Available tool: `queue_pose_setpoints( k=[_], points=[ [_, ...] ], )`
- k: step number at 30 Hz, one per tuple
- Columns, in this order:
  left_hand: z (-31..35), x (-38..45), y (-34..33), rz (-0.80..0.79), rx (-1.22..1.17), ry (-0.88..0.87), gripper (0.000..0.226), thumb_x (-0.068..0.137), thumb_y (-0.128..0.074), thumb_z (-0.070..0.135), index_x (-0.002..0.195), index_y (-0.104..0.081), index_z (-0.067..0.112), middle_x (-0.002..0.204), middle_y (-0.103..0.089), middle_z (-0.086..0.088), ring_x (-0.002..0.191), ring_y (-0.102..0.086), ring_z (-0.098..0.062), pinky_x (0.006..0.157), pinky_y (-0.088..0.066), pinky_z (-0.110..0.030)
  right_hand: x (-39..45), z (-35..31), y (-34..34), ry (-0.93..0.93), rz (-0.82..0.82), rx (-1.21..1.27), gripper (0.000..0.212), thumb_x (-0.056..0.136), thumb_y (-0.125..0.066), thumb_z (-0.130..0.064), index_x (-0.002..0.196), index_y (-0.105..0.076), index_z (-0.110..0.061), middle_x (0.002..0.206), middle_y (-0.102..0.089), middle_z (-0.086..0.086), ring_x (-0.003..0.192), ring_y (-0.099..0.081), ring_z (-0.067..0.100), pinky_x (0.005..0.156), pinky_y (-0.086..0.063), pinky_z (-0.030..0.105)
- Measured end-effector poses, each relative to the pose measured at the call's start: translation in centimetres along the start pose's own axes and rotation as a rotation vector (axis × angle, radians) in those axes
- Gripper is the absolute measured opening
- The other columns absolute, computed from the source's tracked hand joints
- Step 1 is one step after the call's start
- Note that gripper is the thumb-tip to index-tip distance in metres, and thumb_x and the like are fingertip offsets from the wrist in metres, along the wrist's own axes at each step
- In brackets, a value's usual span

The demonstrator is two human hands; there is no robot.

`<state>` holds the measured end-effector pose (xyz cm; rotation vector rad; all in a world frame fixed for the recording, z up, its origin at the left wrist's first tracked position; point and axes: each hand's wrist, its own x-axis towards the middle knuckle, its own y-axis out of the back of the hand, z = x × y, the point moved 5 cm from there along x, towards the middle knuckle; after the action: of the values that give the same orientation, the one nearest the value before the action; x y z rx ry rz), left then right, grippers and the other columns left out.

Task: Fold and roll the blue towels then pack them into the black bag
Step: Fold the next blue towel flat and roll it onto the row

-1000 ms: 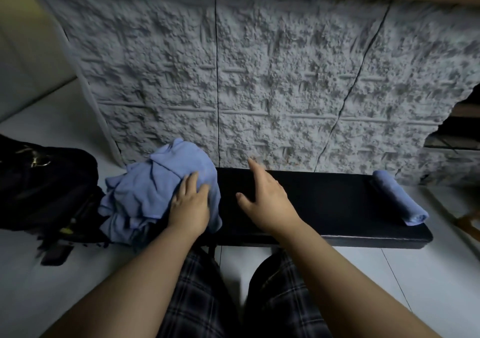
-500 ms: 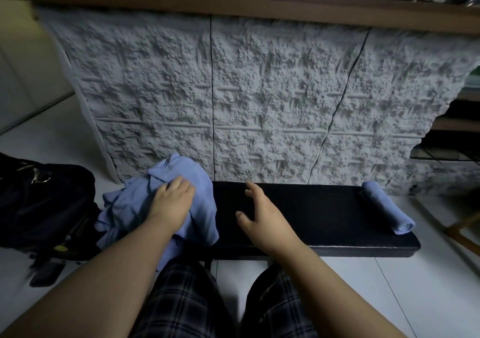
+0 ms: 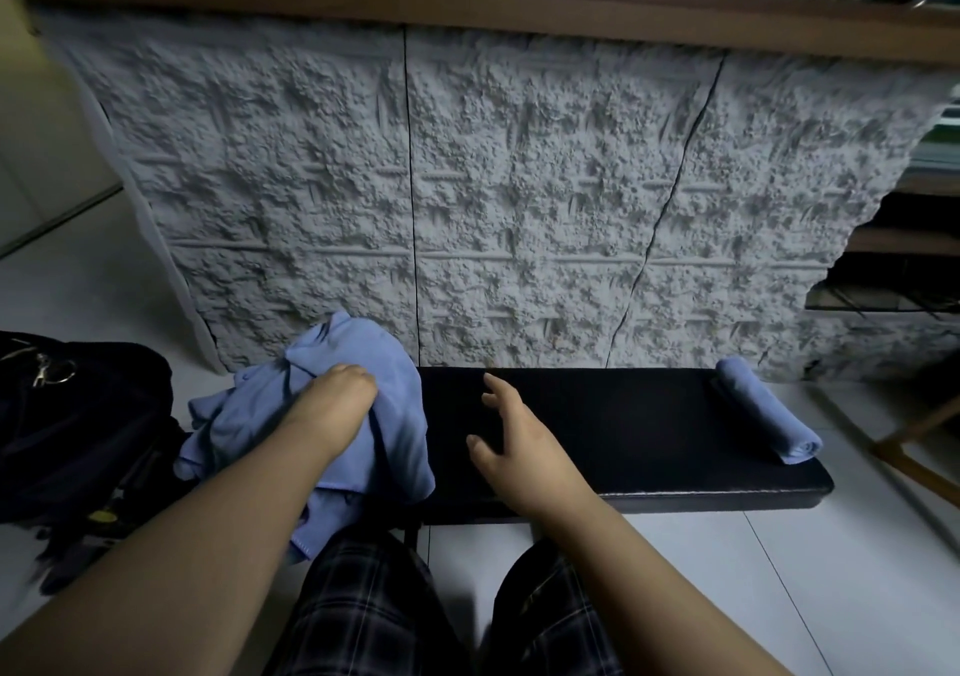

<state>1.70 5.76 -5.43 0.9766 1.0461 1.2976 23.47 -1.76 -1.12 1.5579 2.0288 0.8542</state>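
Note:
A heap of crumpled blue towels [image 3: 395, 405] lies on the left end of a black padded bench [image 3: 623, 436]. My left hand [image 3: 332, 405] grips into the heap, its fingers curled down out of sight in the cloth. Over the bench's middle my right hand [image 3: 514, 441] hovers with fingers spread and relaxed, holding nothing. One rolled blue towel [image 3: 763, 410] lies at the bench's right end. The black bag [image 3: 78, 415] stands on the floor to the left of the heap.
A rough grey textured panel [image 3: 519, 197] stands right behind the bench. Pale floor tiles [image 3: 701, 561] surround it. A wooden frame [image 3: 914, 441] is at the far right edge. My plaid-clad knees [image 3: 374, 613] are against the bench's front.
My left hand has gone from lying flat on the heap to curling its fingers into the cloth. My right hand has drawn back slightly toward me. The camera has tilted up.

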Motion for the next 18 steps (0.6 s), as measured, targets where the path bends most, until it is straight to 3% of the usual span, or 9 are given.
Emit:
queue_pose_setpoints(
  k=[2, 4, 8, 10, 12, 14, 16, 18],
  points=[
    [-0.3, 0.3, 0.1, 0.020, 0.003, -0.012, 0.029, 0.094, -0.040, 0.010, 0.108, -0.060, -0.007, 0.094, -0.058, -0.018, 0.106, -0.053, -0.037, 0.085, -0.040, -0.037, -0.1, 0.0, -0.1, -0.003, -0.002, 0.002, 0.067, 0.093, -0.053, -0.027, 0.148, -0.016, -0.027, 0.149, -0.037, -0.001, 0.129, -0.043, 0.015, 0.095, -0.036, 0.022],
    [-0.3, 0.4, 0.3, 0.043, 0.040, -0.020, 0.030, 0.095, -0.037, 0.012, 0.109, -0.057, -0.006, 0.078, -0.047, -0.004, 0.106, -0.052, -0.038, 0.085, -0.039, -0.037, -0.2, 0.1, -0.4, -0.008, -0.014, 0.010, 0.067, 0.093, -0.052, -0.028, 0.149, -0.015, -0.028, 0.149, -0.036, -0.002, 0.129, -0.043, 0.014, 0.094, -0.038, 0.022],
    [-0.1, 0.8, 0.9, 0.028, 0.312, 0.077, 0.022, 0.094, -0.042, 0.010, 0.115, -0.050, 0.010, 0.120, -0.049, -0.008, 0.113, -0.048, -0.025, 0.094, -0.039, -0.031, -0.5, 0.5, -0.5, -0.006, -0.025, 0.003, 0.067, 0.094, -0.051, -0.027, 0.149, -0.014, -0.028, 0.150, -0.035, -0.003, 0.131, -0.040, 0.012, 0.091, -0.034, 0.017],
    [-0.3, 1.1, 1.4, 0.018, 0.353, 0.083, 0.020, 0.093, -0.045, 0.010, 0.108, -0.058, 0.013, 0.120, -0.051, -0.006, 0.115, -0.046, -0.024, 0.091, -0.042, -0.031, -0.4, 0.9, -0.3, -0.015, -0.025, 0.006, 0.066, 0.094, -0.051, -0.027, 0.149, -0.014, -0.027, 0.150, -0.035, -0.003, 0.133, -0.038, 0.011, 0.092, -0.032, 0.016],
    [0.1, 0.9, 2.5, 0.083, 0.239, 0.077, 0.013, 0.091, -0.047, 0.011, 0.091, -0.060, 0.014, 0.106, -0.055, -0.008, 0.108, -0.047, -0.028, 0.077, -0.043, -0.035, -0.4, 1.1, -0.3, -0.023, -0.034, 0.009, 0.066, 0.095, -0.051, -0.026, 0.149, -0.013, -0.027, 0.150, -0.035, -0.002, 0.134, -0.036, 0.012, 0.095, -0.031, 0.016],
    [1.3, -0.2, 4.9, 0.307, -0.019, 0.042, 0.012, 0.091, -0.049, 0.011, 0.080, -0.051, 0.011, 0.084, -0.051, -0.005, 0.096, -0.048, -0.030, 0.067, -0.036, -0.035, -0.2, 1.3, -0.3, -0.029, -0.037, 0.015, 0.067, 0.094, -0.052, -0.027, 0.149, -0.013, -0.027, 0.150, -0.035, -0.001, 0.135, -0.036, 0.013, 0.096, -0.031, 0.017],
    [3.5, -1.6, 7.9, 0.485, -0.170, -0.031, 0.009, 0.093, -0.048, 0.012, 0.086, -0.050, 0.007, 0.076, -0.047, -0.003, 0.088, -0.048, -0.031, 0.068, -0.036, -0.037, 0.1, 1.1, -0.3, -0.024, -0.029, 0.022, 0.068, 0.094, -0.053, -0.028, 0.149, -0.013, -0.027, 0.150, -0.035, -0.001, 0.134, -0.037, 0.014, 0.097, -0.033, 0.019],
    [6.0, -2.8, 10.6, 0.555, -0.235, -0.112, 0.010, 0.095, -0.043, 0.013, 0.097, -0.049, 0.005, 0.079, -0.054, -0.012, 0.081, -0.053, -0.035, 0.066, -0.037, -0.040, 0.5, 0.6, -0.2, -0.006, -0.015, 0.043, 0.071, 0.093, -0.055, -0.032, 0.149, -0.013, -0.028, 0.150, -0.035, -0.001, 0.134, -0.037, 0.014, 0.098, -0.034, 0.021]
  ],
)
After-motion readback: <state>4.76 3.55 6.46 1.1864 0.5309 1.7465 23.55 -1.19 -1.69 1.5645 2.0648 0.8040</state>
